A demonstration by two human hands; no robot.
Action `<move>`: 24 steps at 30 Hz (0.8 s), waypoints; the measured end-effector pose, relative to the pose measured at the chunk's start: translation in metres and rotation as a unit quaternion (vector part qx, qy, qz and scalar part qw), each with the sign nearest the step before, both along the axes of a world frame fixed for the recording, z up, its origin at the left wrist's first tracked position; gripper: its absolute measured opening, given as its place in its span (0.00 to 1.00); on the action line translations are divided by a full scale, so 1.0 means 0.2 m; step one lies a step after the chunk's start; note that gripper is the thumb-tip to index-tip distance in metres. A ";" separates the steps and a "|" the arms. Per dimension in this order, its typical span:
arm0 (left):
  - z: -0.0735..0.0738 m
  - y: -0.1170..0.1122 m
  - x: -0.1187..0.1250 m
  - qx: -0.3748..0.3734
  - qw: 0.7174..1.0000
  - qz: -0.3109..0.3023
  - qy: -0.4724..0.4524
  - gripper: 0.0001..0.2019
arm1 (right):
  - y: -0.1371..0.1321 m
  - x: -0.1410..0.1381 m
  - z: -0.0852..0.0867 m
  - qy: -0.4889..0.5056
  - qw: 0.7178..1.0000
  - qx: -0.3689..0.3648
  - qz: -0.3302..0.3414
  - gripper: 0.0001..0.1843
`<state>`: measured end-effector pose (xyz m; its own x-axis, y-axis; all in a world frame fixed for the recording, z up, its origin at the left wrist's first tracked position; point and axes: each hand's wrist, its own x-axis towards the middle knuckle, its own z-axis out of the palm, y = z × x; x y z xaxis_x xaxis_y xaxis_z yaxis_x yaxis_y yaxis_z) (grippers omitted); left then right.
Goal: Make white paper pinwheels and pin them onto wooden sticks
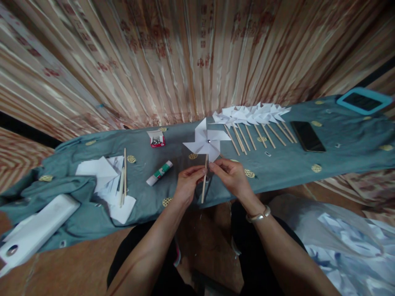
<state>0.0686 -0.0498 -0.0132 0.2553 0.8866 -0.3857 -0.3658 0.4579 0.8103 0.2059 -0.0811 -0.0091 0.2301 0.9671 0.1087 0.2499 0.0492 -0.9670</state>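
Observation:
A white paper pinwheel (212, 144) on a wooden stick stands upright in front of me, a shiny pin at its centre. My left hand (189, 181) is closed, pinching the stick (204, 190) below the blades. At the lowest blade, close to the stick, the fingertips of my right hand (230, 174) are pinched together. Behind to the right lies a row of finished-looking pinwheels (251, 114) with their sticks toward me. A small red and white box (157, 139) with metal pins stands open at the left, and a green and white glue stick (159, 173) lies nearer.
White paper pieces (103, 172) and loose wooden sticks (124, 176) lie on the left of the green cloth (286, 172). A long white object (40, 230) rests at the left edge. On the right are a dark phone (307, 136), a blue-framed device (365, 101) and a plastic bag (348, 242) holding paper.

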 end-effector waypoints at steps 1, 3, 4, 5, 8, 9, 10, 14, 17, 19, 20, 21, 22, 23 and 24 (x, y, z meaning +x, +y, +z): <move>0.00 0.00 0.00 -0.002 1.000 0.004 -0.005 0.15 | -0.01 -0.01 0.00 -0.032 0.999 -0.004 0.009 0.16; 0.01 0.02 0.00 -0.004 1.000 0.017 -0.019 0.15 | -0.04 -0.02 0.01 -0.079 0.996 -0.024 0.026 0.16; 0.02 0.02 0.00 -0.004 0.999 0.025 -0.027 0.15 | -0.05 -0.03 0.01 -0.092 0.994 -0.037 0.035 0.15; 0.02 0.03 0.00 -0.005 0.999 0.031 -0.035 0.15 | -0.07 -0.05 0.02 -0.098 0.993 -0.049 0.041 0.15; 0.03 0.05 0.00 -0.013 0.998 0.041 -0.053 0.16 | -0.10 -0.10 0.01 -0.106 0.990 -0.077 0.053 0.13; 0.03 0.05 0.00 -0.018 0.997 0.044 -0.057 0.16 | -0.11 -0.11 0.01 -0.107 0.989 -0.081 0.055 0.12; 0.03 0.05 0.00 -0.022 0.997 0.047 -0.061 0.16 | -0.11 -0.12 0.00 -0.109 0.989 -0.082 0.055 0.11; 0.03 0.05 0.00 -0.025 0.996 0.050 -0.070 0.16 | -0.12 -0.14 -0.01 -0.123 0.988 -0.082 0.049 0.11; 0.05 0.05 -0.01 -0.019 0.996 0.045 -0.077 0.16 | -0.12 -0.13 0.00 -0.135 0.987 -0.081 0.038 0.12; 0.06 0.05 -0.02 -0.023 0.995 0.050 -0.080 0.16 | -0.13 -0.11 0.01 -0.156 0.984 -0.078 0.022 0.13; 0.07 0.05 -0.03 -0.027 0.995 0.053 -0.081 0.17 | -0.12 -0.10 0.03 -0.174 0.982 -0.075 0.013 0.13; 0.07 0.05 -0.04 -0.031 0.995 0.055 -0.082 0.17 | -0.12 -0.08 0.04 -0.199 0.977 -0.072 0.002 0.14; 0.07 0.05 -0.04 -0.034 0.994 0.056 -0.083 0.18 | -0.11 -0.07 0.06 -0.226 0.972 -0.070 -0.007 0.15; 0.07 0.04 -0.05 -0.035 0.994 0.054 -0.084 0.18 | -0.09 -0.05 0.08 -0.258 0.964 -0.065 -0.016 0.15; 0.07 0.04 -0.06 -0.035 0.994 0.052 -0.086 0.17 | -0.06 -0.03 0.11 -0.291 0.955 -0.061 -0.022 0.15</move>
<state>0.0563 -0.0412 0.0016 0.2306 0.8846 -0.4054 -0.5449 0.4625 0.6994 0.2006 -0.0939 0.0126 0.2068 0.9713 0.1175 0.7456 -0.0788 -0.6617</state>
